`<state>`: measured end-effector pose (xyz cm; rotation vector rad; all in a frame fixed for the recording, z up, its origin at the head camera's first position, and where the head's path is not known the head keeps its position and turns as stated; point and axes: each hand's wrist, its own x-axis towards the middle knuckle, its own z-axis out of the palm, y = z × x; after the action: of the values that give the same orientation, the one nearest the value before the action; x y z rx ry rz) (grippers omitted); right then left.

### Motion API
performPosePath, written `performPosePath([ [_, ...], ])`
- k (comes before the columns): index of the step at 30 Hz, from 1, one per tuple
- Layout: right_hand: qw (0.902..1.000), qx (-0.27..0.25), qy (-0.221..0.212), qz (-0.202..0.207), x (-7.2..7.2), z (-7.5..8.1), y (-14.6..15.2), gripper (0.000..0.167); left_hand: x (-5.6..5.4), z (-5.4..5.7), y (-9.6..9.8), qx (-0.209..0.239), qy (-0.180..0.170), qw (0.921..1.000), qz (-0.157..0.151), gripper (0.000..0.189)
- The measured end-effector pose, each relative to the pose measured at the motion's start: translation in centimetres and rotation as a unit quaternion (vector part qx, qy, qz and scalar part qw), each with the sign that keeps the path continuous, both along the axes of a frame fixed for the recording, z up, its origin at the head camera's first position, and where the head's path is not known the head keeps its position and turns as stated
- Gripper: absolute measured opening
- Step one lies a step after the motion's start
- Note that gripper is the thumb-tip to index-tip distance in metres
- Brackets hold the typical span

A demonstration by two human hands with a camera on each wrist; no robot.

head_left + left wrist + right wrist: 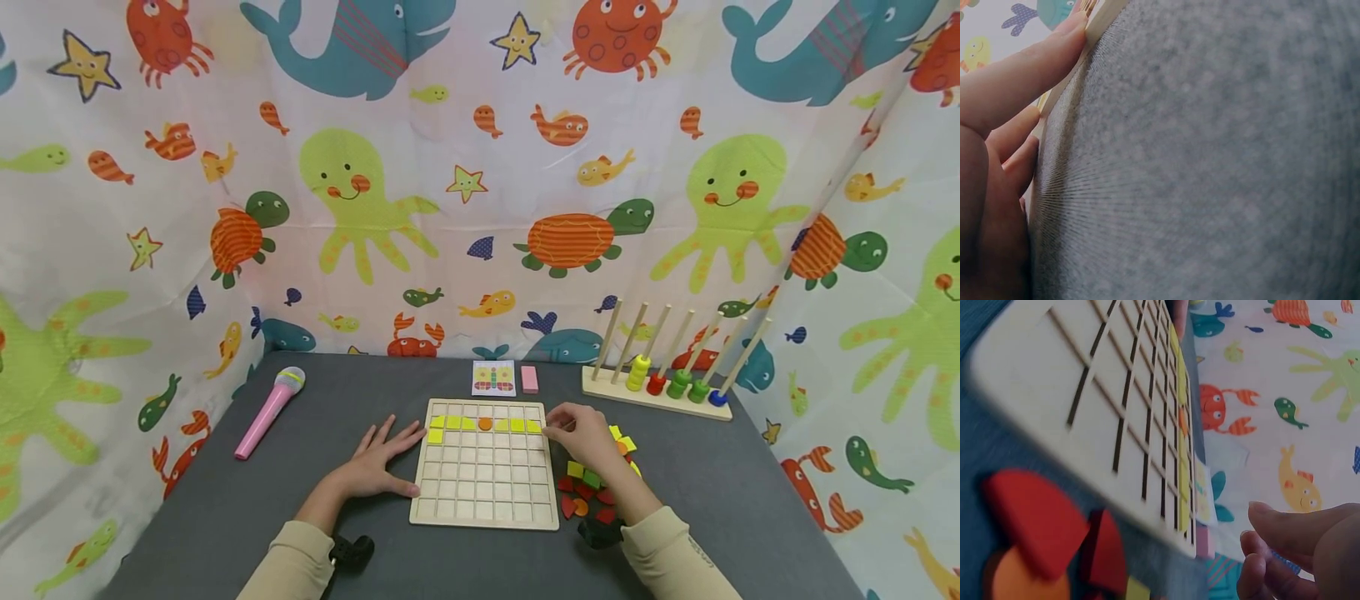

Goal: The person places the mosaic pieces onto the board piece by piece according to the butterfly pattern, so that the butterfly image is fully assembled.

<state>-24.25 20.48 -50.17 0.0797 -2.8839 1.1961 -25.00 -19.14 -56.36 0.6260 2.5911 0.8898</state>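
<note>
A wooden grid board (485, 479) lies on the dark table. Its second row from the top carries several yellow tiles (517, 425) with an orange round piece (486, 423) in the middle; one yellow square (435, 436) sits below the row's left end. My left hand (381, 461), fingers spread, touches the board's left edge with thumb and fingertips. At the upper right edge is my right hand (583, 432), loosely curled beside the last yellow tile. The right wrist view shows its thumb (1297, 528) and fingers bent, with no piece visible between them.
Red, orange, yellow and green pieces (576, 471) lie right of the board, partly under my right forearm. Behind it are a pattern card (493, 378) and a pink block (529, 379). A peg stand with rings (660, 397) stands back right; a pink microphone (270, 412) lies left.
</note>
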Motion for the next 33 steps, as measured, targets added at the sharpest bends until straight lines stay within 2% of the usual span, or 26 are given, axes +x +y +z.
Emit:
performPosePath([
  [6,0.9993,0.014,-0.034,-0.008,0.6,-0.8,2.5,0.020,0.0,-0.1,0.1,0.001,0.004,1.0000,-0.004,0.104],
  [11,0.9976,0.049,-0.047,-0.010,0.8,-1.6,4.1,0.022,0.0,-0.1,0.1,0.002,0.007,1.0000,-0.006,0.104],
  [19,0.9925,0.095,-0.075,-0.021,0.6,-2.5,4.9,0.026,0.1,0.1,0.1,0.004,0.000,1.0000,-0.002,0.103],
  [28,0.9932,0.090,-0.070,-0.021,0.2,-2.6,4.6,0.021,-0.1,0.1,0.0,0.004,0.005,0.9999,-0.008,0.105],
  [33,0.9960,0.057,-0.065,-0.023,-0.2,-2.2,3.7,0.022,-0.1,0.0,-0.1,-0.001,0.006,0.9999,-0.009,0.105],
])
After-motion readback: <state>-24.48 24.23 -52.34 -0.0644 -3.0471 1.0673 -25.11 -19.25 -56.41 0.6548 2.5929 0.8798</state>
